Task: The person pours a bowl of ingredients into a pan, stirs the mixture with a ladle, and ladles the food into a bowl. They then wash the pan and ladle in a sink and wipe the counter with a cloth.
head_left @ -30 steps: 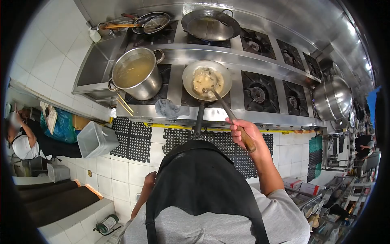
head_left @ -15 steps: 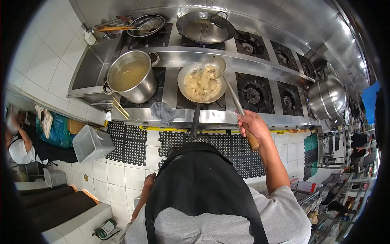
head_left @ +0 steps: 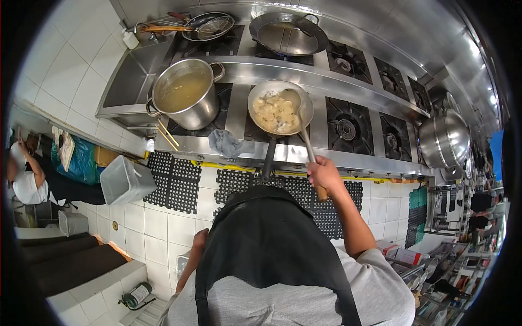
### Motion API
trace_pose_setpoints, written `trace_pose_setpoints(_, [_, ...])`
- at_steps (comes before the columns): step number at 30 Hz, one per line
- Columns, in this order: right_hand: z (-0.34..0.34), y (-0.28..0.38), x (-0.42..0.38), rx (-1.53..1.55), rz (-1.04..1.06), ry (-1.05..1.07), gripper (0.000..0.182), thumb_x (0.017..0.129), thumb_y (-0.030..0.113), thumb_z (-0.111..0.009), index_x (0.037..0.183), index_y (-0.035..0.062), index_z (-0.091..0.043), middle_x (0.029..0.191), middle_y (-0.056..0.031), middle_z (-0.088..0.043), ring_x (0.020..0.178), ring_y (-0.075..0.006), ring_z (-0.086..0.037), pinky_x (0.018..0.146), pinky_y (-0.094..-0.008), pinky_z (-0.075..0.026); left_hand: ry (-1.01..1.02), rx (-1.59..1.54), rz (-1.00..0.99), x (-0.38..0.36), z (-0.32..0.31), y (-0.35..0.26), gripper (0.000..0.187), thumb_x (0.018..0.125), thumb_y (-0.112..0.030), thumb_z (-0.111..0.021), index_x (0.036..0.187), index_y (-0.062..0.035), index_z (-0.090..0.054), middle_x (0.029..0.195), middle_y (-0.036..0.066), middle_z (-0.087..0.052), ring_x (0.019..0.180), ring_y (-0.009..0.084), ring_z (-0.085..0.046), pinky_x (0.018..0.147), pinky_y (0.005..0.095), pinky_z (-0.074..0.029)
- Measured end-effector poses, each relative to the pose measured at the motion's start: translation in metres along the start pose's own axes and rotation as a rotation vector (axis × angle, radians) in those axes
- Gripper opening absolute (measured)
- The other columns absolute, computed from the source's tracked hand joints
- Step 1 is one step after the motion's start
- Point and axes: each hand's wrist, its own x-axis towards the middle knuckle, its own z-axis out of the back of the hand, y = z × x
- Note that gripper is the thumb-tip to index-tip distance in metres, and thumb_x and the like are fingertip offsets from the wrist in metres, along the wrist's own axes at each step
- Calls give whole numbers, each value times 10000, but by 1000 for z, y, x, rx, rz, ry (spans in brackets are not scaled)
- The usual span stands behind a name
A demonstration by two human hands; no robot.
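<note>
My right hand (head_left: pixel 324 175) is closed around a long-handled ladle (head_left: pixel 305 133) with a wooden grip end. Its bowl rests inside the frying pan (head_left: pixel 309 115), at the right side, against creamy pale food (head_left: pixel 273 113) with dark bits and a white patch along the edges. The pan sits on a front burner, and its dark handle (head_left: pixel 268 157) points toward my body with no hand on it. My left hand (head_left: pixel 200 238) hangs low beside my black apron (head_left: pixel 266 233), away from the stove; its fingers are mostly hidden.
A tall steel pot (head_left: pixel 191 108) of cloudy liquid stands left of the pan. A grey cloth (head_left: pixel 227 144) and yellow sticks (head_left: pixel 168 135) lie along the stove's front edge. Behind are a wide dark pan (head_left: pixel 288 37) and a strainer (head_left: pixel 213 27). Another person (head_left: pixel 28 182) is at far left.
The ladle's bowl has gone from the pan's far rim, where it held food, down into the pan. My right hand has shifted slightly left. The whole view has shifted a little.
</note>
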Motion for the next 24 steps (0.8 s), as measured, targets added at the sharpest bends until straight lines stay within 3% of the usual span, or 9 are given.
trace_pose_setpoints(3, [-9,0,1,486,-170,221,205,987,150,-639,1131,6,-621,760,-13,-588,539,-119,-548,459,-287,-462,-33,-170,15,3,-16,34,442,938,-228,-619,1335,-35,-647,1196,201,-722,1121,362,-691,965,432,-551])
trace_pose_setpoints(6, [-4,4,6,1064,-378,477,263,1013,155,-615,1226,3,-590,784,-11,-595,553,-103,-537,462,-253,-459,-127,-341,-138,4,-29,55,430,925,-232,-623,1310,-42,-654,1167,196,-729,1113,366,-689,957,427,-552])
trace_pose_setpoints(9, [-2,10,0,1213,-398,504,288,1022,148,-593,1260,-12,-566,785,-21,-593,556,-87,-522,459,-235,-443,57,22,-63,0,7,-1,415,909,-220,-636,1283,-43,-663,1161,195,-731,1110,376,-686,965,426,-553])
trace_pose_setpoints(12, [4,16,-9,1207,-391,529,277,1025,146,-588,1251,-13,-567,785,-21,-587,563,-87,-524,459,-235,-443,-22,123,-50,7,9,-8,416,902,-221,-647,1268,-25,-664,1159,212,-729,1092,395,-688,965,446,-554])
trace_pose_setpoints(15, [10,24,-25,1150,-368,519,266,1026,140,-585,1246,-10,-568,788,-18,-580,563,-87,-521,464,-236,-446,-81,-249,3,10,-5,18,414,921,-220,-630,1274,-7,-667,1162,233,-728,1089,402,-693,959,463,-558])
trace_pose_setpoints(18, [21,26,-35,1047,-338,474,257,1025,137,-586,1240,-2,-572,790,-12,-573,559,-84,-510,469,-232,-440,-106,-62,-159,6,5,12,405,954,-214,-589,1287,3,-670,1163,243,-728,1081,398,-701,962,467,-559])
trace_pose_setpoints(21, [27,29,-47,926,-286,384,258,1022,144,-596,1237,3,-579,792,-5,-568,557,-78,-500,471,-231,-428,-120,-154,-132,12,-9,39,400,978,-199,-542,1300,0,-672,1172,226,-732,1090,385,-701,970,457,-557])
trace_pose_setpoints(24, [32,38,-59,774,-218,293,282,1017,157,-610,1248,-2,-584,796,0,-563,559,-77,-498,473,-239,-421,-64,-43,-25,3,5,6,403,980,-210,-545,1299,3,-668,1167,212,-737,1087,380,-701,973,447,-556])
